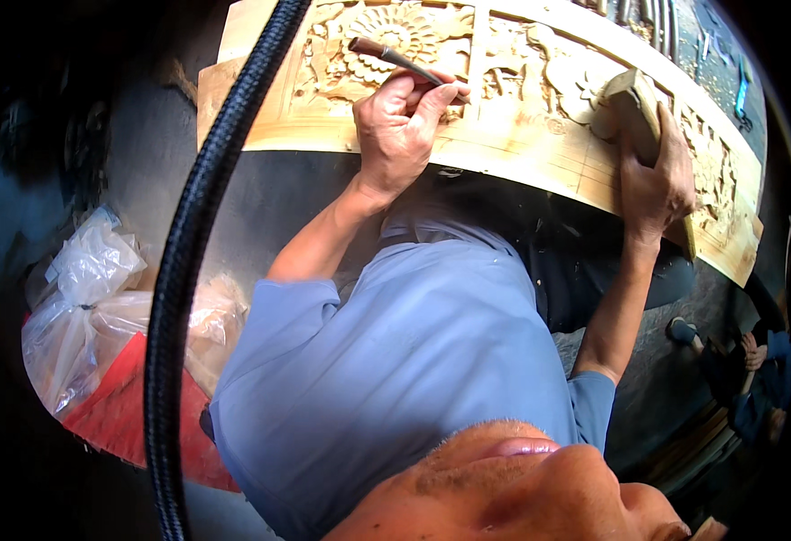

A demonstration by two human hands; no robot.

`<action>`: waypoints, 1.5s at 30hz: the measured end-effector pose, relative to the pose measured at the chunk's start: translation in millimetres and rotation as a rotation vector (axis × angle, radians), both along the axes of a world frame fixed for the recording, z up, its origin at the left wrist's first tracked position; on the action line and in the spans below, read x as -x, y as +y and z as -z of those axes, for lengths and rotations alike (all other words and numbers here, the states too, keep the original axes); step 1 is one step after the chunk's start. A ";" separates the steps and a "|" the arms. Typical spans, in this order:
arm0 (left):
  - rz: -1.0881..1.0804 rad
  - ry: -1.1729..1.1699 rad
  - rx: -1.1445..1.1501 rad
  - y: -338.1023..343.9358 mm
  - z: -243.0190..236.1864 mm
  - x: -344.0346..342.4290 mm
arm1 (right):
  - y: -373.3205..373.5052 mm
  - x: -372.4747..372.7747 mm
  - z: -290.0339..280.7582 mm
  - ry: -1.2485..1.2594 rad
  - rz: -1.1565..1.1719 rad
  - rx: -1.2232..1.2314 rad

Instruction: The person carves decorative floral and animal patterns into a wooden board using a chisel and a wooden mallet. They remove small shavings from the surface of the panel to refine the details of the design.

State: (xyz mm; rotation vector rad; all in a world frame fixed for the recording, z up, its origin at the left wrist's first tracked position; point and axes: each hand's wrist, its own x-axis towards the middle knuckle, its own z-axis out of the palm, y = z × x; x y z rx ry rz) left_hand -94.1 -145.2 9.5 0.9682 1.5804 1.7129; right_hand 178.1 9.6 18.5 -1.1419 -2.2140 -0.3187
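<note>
My left hand (394,126) is closed around a slim carving chisel (385,54) with a dark reddish-brown upper end. The chisel slants down to the right, its lower tip by the fingertips close to the plain border of a carved wooden panel (522,149). Flowers and leaves stand out in relief on the pale wood. Over the panel's right part, my right hand (659,185) grips a blocky wooden mallet (634,108). Fingers hide part of the mallet, and a pale end shows below the wrist. Mallet and chisel are well apart.
Several chisels (662,22) lie beyond the panel at the top right, near a blue tool (742,86). A black braided cable (193,216) crosses the left side. Clear plastic bags (89,270) rest by something red (134,406). Another person (761,379) is at the lower right.
</note>
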 end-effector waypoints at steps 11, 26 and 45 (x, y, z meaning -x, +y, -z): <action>0.048 0.072 0.009 -35.8 14.4 -52.1 | 37.0 -117.0 -6.9 -0.104 0.479 -0.131; 0.393 0.086 0.032 1.8 -0.1 -113.4 | 47.6 -121.8 -0.3 0.277 0.622 0.082; -0.250 0.548 -0.207 259.0 -8.4 105.2 | 48.7 -133.2 3.2 0.147 0.551 0.208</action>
